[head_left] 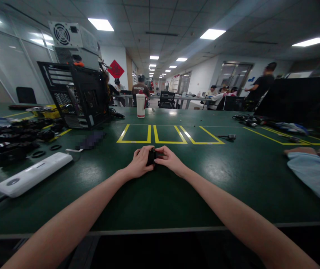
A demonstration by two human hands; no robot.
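Both of my hands meet over the middle of the green table (160,201), closed on one small black part (151,157). Its kind is too dark and too covered to make out. My left hand (140,162) wraps round its left side, thumb toward me. From the right, the thumb and fingers of my right hand (170,160) pinch its other edge. Just beyond my hands, yellow tape (171,142) marks three open-topped boxes on the table. A short dark cylindrical piece with a thin stem (231,137) lies to the right of them.
At left are a white power strip (36,173), black fans and rings (38,154), and an open computer case (84,93) with power supplies (74,35) on top. A white tumbler (140,105) stands behind the tape. At right, a co-worker's blue sleeve (315,172) rests on the table.
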